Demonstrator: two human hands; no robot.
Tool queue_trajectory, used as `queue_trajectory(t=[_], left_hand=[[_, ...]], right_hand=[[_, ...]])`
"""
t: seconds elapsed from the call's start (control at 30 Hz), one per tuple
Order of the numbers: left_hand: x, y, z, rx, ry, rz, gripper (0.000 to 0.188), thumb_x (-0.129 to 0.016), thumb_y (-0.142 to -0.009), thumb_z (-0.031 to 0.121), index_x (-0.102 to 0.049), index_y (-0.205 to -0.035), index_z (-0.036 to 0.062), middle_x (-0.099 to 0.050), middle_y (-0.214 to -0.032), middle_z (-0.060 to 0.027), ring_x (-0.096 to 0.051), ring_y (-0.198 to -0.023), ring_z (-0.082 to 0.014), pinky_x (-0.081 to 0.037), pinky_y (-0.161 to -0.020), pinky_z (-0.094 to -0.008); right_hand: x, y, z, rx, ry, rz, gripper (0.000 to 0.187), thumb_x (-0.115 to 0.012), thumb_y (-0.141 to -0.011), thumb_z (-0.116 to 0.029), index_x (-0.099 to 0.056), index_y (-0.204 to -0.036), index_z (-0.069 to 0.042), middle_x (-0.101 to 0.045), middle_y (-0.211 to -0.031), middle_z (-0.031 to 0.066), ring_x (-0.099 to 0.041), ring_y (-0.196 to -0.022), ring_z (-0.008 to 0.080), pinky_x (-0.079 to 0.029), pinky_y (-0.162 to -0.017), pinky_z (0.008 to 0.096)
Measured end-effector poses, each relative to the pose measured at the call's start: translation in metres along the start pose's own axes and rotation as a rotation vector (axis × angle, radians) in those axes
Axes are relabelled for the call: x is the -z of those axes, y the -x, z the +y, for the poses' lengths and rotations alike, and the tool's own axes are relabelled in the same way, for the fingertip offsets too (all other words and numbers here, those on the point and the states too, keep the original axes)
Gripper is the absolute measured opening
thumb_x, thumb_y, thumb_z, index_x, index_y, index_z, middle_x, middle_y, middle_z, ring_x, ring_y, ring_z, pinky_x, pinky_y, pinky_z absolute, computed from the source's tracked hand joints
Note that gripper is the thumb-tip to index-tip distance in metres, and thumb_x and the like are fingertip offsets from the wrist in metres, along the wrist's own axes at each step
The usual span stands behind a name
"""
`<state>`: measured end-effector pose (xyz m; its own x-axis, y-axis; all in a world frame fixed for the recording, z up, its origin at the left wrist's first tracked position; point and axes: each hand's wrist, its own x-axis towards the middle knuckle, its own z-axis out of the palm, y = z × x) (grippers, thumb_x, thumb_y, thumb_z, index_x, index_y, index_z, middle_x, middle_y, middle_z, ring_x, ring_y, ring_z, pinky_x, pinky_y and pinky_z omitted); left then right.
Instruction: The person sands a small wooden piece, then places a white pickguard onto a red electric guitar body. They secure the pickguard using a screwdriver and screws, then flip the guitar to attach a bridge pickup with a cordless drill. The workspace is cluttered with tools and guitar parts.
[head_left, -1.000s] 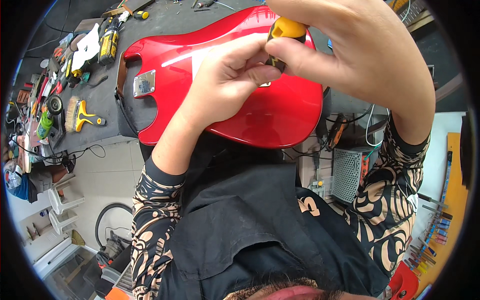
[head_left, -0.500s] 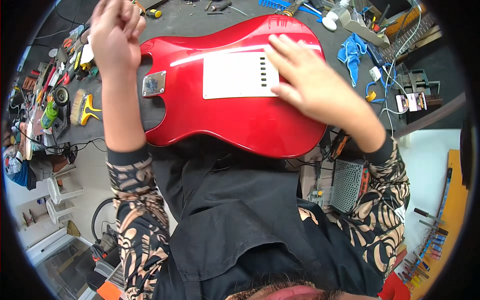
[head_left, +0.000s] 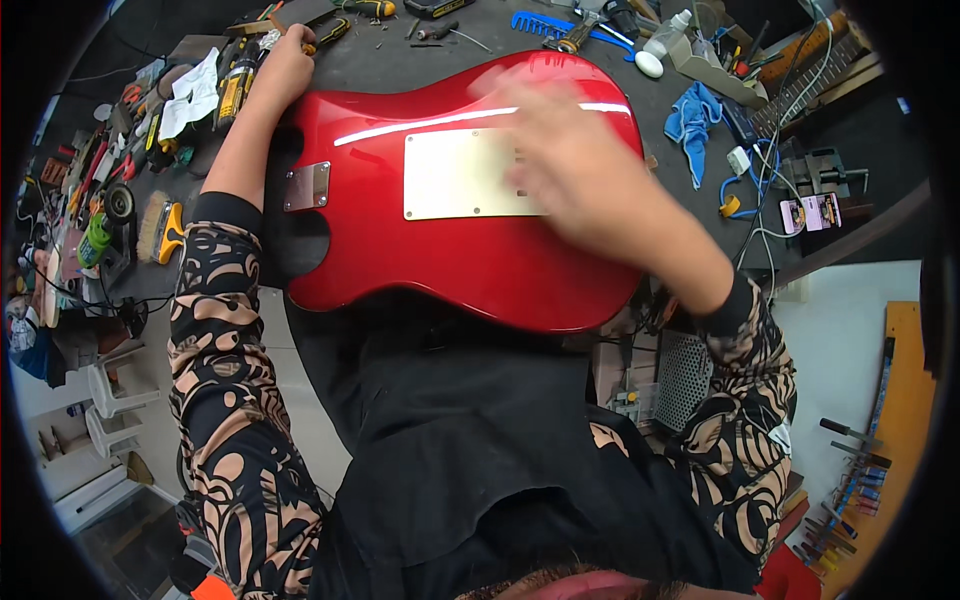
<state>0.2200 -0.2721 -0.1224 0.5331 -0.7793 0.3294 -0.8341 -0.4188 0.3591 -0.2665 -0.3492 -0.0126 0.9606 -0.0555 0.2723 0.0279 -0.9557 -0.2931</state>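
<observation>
A glossy red electric guitar body (head_left: 400, 265) lies back side up on the bench. It carries a pale cover plate (head_left: 440, 180) with small slots and a chrome neck plate (head_left: 307, 187) at its left end. My right hand (head_left: 575, 160), blurred by motion, is over the right part of the cover plate; its fingers are smeared, so contact cannot be told. My left hand (head_left: 287, 65) reaches to the far left, its fingers curled in beside a yellow-and-black screwdriver (head_left: 329, 34). What those fingers hold is hidden.
Left of the guitar lie a yellow-handled brush (head_left: 165, 230), white paper (head_left: 192, 95), a yellow-and-black power tool (head_left: 236, 85) and assorted tools. At the back right are a blue comb-like tool (head_left: 545, 22), a blue cloth (head_left: 693, 130), a white bottle (head_left: 668, 35) and cables.
My left hand has gone from above the guitar's left end down to the tools at the far left. My right hand, earlier flat on the body, is now blurred and shifted slightly left.
</observation>
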Motion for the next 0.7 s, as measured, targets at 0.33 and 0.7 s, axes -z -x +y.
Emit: queue_trajectory(t=[0.33,0.7], left_hand=[[0.044,0.147,0.160,-0.405,0.270,-0.013,0.047,-0.065,-0.107,0.024,-0.061,-0.148,0.0023,-0.058,-0.159,-0.0195,-0.046,-0.155,-0.0366,-0.030,-0.130,-0.0522],[-0.001,0.246,0.351,-0.857,0.439,-0.052,0.064,-0.063,-0.100,0.034,-0.056,-0.150,-0.0054,-0.051,-0.160,-0.0273,-0.042,-0.156,-0.0405,-0.028,-0.127,-0.0620]], right_hand=[[0.036,0.080,-0.054,-0.120,-0.776,-0.139,0.023,-0.067,-0.092,0.001,-0.078,-0.113,-0.002,-0.077,-0.113,0.0157,-0.071,-0.116,0.0351,-0.051,-0.111,0.0462],[-0.067,0.107,0.012,-0.528,-0.878,0.853,0.044,-0.040,-0.117,-0.020,-0.058,-0.151,0.002,-0.054,-0.158,0.0175,-0.044,-0.152,0.0289,-0.034,-0.127,0.0412]])
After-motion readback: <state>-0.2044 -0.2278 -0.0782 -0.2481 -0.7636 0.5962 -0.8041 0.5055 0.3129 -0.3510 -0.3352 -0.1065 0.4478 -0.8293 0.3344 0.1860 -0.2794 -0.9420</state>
